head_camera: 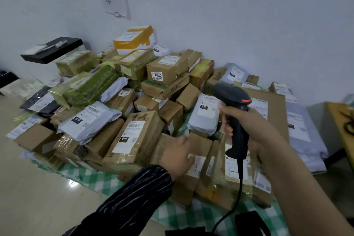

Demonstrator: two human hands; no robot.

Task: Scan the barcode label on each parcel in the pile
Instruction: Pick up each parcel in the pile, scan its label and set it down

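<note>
Right hand (pixel 254 126) clamped round the handle of one black corded handheld barcode scanner (pixel 234 101), raised over a heaped pile of brown cardboard boxes and grey plastic mailers (pixel 149 101) on one green-checked cloth (pixel 92 178). Left hand (pixel 178 155), blurred, against a near brown taped box (pixel 200 145); grip impossible to tell. Two labels marked 010, one marked 5942.

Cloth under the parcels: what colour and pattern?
The cloth is green-and-white checked, best seen in the head view.

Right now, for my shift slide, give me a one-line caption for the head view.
Right hand grips a black barcode scanner over the parcel pile while left hand touches a front carton.
</note>
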